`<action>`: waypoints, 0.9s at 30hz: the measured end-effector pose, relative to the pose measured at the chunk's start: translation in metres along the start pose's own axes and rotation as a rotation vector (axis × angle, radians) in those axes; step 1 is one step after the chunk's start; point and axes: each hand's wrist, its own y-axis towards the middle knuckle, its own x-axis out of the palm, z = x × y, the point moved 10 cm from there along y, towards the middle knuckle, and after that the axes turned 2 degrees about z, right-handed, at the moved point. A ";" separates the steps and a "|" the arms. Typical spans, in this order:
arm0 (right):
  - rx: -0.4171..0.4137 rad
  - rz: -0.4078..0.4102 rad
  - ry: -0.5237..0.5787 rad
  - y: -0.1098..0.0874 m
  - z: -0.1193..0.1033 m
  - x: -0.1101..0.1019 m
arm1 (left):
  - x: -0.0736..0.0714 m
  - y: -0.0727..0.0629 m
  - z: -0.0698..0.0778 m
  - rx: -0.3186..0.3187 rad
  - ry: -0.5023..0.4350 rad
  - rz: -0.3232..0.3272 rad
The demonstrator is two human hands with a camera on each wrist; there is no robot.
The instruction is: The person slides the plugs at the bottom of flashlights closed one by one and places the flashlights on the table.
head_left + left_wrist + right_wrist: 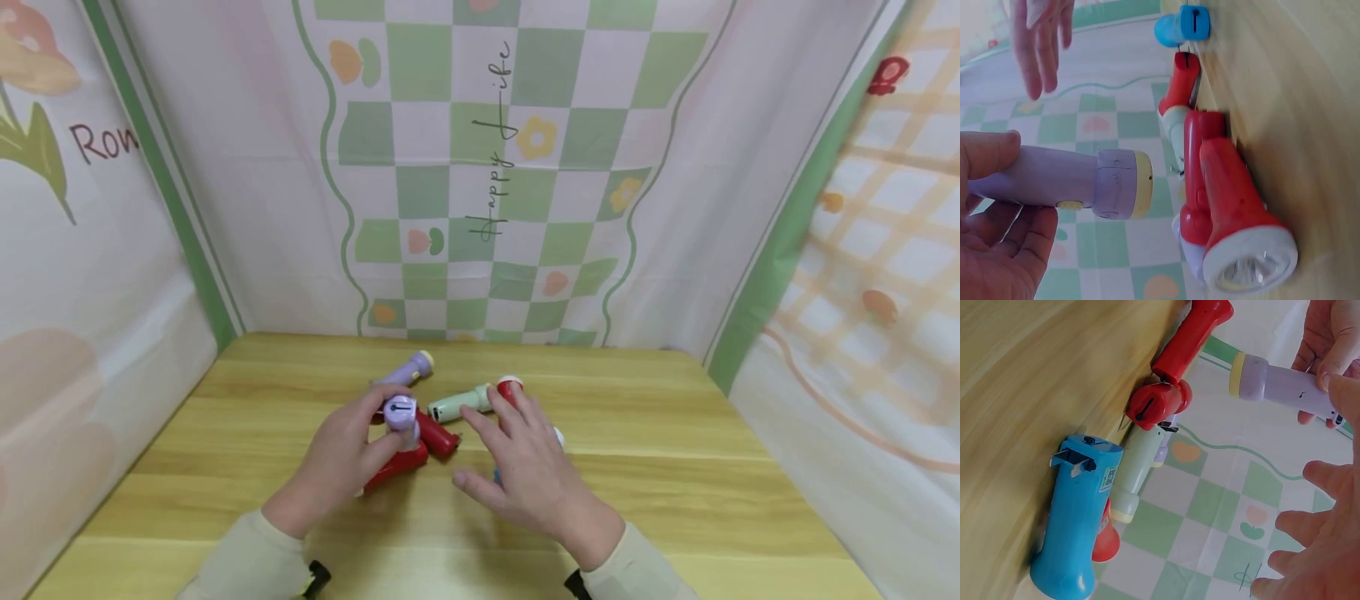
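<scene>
My left hand [341, 454] grips a purple flashlight [1060, 178] by its tail end, off the tabletop. Its cream-rimmed head shows in both wrist views. My right hand [528, 458] hovers with spread fingers and holds nothing. Beneath that hand lies a blue flashlight [1075, 512] with metal prongs out at its end, mostly hidden in the head view. Two red flashlights [1235, 200] lie crosswise below the left hand, one with a white-rimmed lens. Beyond them are a pale green flashlight [457, 405] and a second purple flashlight [408, 369].
Another red flashlight [510, 388] with a white rim stands out past the right fingertips. All lie on a wooden table [660, 517]. Printed cloth [480, 167] hangs at the back and both sides.
</scene>
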 end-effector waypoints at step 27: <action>0.082 -0.112 -0.025 -0.007 0.009 0.014 | -0.043 -0.010 -0.076 -0.136 0.330 0.101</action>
